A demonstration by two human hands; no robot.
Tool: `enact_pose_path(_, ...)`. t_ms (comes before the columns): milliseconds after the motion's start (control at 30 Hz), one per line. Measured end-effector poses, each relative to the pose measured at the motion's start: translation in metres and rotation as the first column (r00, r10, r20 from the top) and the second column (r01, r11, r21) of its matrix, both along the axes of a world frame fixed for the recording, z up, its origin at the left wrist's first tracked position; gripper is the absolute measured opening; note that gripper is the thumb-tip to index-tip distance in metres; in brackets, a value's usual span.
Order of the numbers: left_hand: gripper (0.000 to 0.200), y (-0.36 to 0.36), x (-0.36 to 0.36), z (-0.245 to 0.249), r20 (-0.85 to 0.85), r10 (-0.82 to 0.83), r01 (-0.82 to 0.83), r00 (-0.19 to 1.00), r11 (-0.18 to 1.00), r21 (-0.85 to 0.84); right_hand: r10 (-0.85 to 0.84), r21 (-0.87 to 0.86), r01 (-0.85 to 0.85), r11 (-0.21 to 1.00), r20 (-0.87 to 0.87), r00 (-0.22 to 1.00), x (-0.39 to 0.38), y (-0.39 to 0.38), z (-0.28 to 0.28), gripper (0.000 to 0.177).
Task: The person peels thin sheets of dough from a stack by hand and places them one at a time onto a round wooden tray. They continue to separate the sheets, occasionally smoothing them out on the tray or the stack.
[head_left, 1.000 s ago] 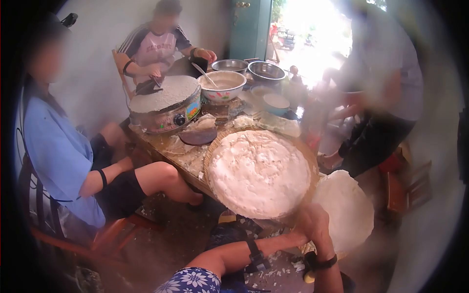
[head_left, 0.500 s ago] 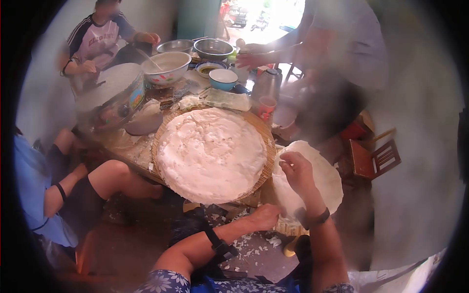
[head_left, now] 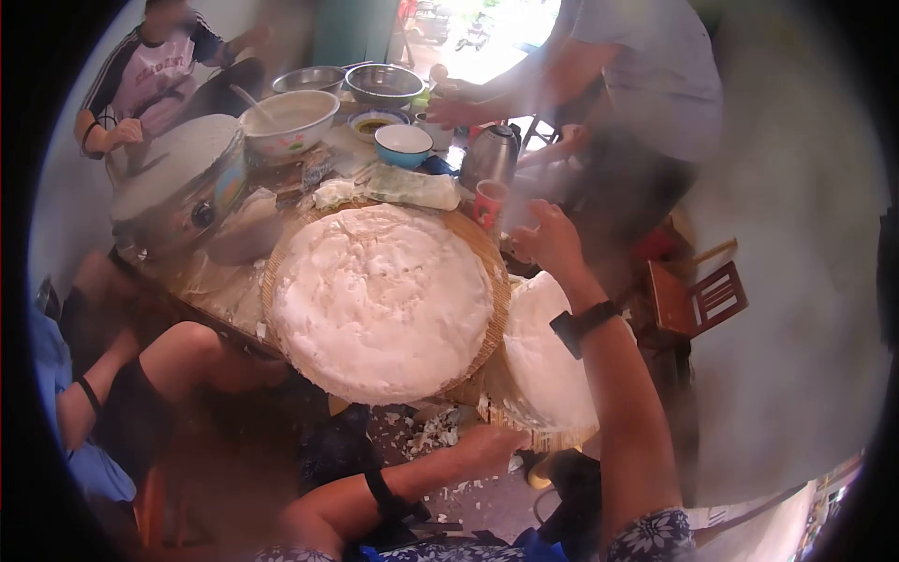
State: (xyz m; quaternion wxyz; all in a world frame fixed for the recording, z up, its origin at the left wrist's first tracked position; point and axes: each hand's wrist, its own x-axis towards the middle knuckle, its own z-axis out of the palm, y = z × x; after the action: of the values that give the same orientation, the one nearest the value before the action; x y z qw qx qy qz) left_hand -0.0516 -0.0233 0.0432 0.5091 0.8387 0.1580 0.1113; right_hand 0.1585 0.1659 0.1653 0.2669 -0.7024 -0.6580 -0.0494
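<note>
A large white doughy round [head_left: 384, 300] lies on a woven mat [head_left: 496, 258] in front of me. To its right, a second white round [head_left: 543, 351], partly hidden by my right forearm, rests on another woven tray [head_left: 552, 438]. My left hand [head_left: 492, 451] is at that tray's near rim, its fingers closed; what they hold, if anything, is hidden. My right hand [head_left: 548, 239] is raised beyond the second round, close to a red cup [head_left: 489, 204]. Its fingers are bent and apart, with nothing visible in them.
Behind the mat are a wrapped bundle [head_left: 412, 187], a blue bowl [head_left: 403, 145], a metal kettle [head_left: 489, 157], a flowered basin [head_left: 290, 122] and a metal bowl [head_left: 386, 86]. A large drum-like container [head_left: 178, 169] stands left. Other people are around the table; a wooden chair [head_left: 698, 295] is at right.
My right hand has moved from over the second round up and away, toward the red cup. My left hand stays at the tray's near rim. The view has shifted slightly right.
</note>
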Motion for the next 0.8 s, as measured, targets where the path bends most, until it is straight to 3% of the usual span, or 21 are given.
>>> enact_pose_path(133, 0.018, 0.003, -0.008, -0.008, 0.165, 0.040, -0.044, 0.986, 0.999, 0.021, 0.015, -0.064, -0.012, 0.998, 0.034, 0.999, 0.003, 0.045, -0.002, 0.063)
enact_pose_path(267, 0.020, 0.014, -0.018, 0.005, 0.083, 0.008, -0.004, 0.997, 0.999, -0.043, -0.020, -0.153, 0.018, 0.988, -0.012, 1.000, 0.002, 0.085, -0.007, 0.073)
enact_pose_path(333, 0.021, 0.017, -0.020, 0.005, 0.055, 0.066, -0.060, 0.996, 0.992, -0.114, -0.033, -0.189, 0.019, 0.982, -0.068, 0.997, 0.001, 0.101, -0.011, 0.076)
enact_pose_path(433, 0.020, 0.016, -0.023, -0.004, 0.045, 0.108, -0.102, 0.993, 0.988, -0.115, -0.041, -0.248, 0.039, 0.968, -0.003, 0.999, 0.001, 0.124, -0.016, 0.076)
enact_pose_path(533, 0.019, 0.023, -0.030, 0.001, 0.040, 0.090, -0.088, 0.995, 0.994, -0.060, -0.033, -0.245, 0.022, 0.969, -0.041, 0.999, 0.000, 0.135, -0.022, 0.074)
enact_pose_path(633, 0.020, 0.024, -0.033, -0.001, 0.034, 0.089, -0.088, 0.995, 0.996, -0.035, -0.034, -0.350, 0.018, 0.937, -0.040, 0.999, -0.002, 0.136, -0.016, 0.069)
enact_pose_path(733, 0.021, 0.019, -0.031, -0.008, 0.054, 0.106, -0.105, 0.993, 0.994, -0.027, -0.001, -0.264, -0.018, 0.964, -0.071, 0.997, -0.004, 0.135, -0.021, 0.047)
enact_pose_path(800, 0.022, 0.019, -0.031, -0.009, 0.050, 0.107, -0.106, 0.993, 0.994, -0.026, -0.023, -0.289, 0.001, 0.957, -0.073, 0.997, -0.001, 0.146, -0.027, 0.047)
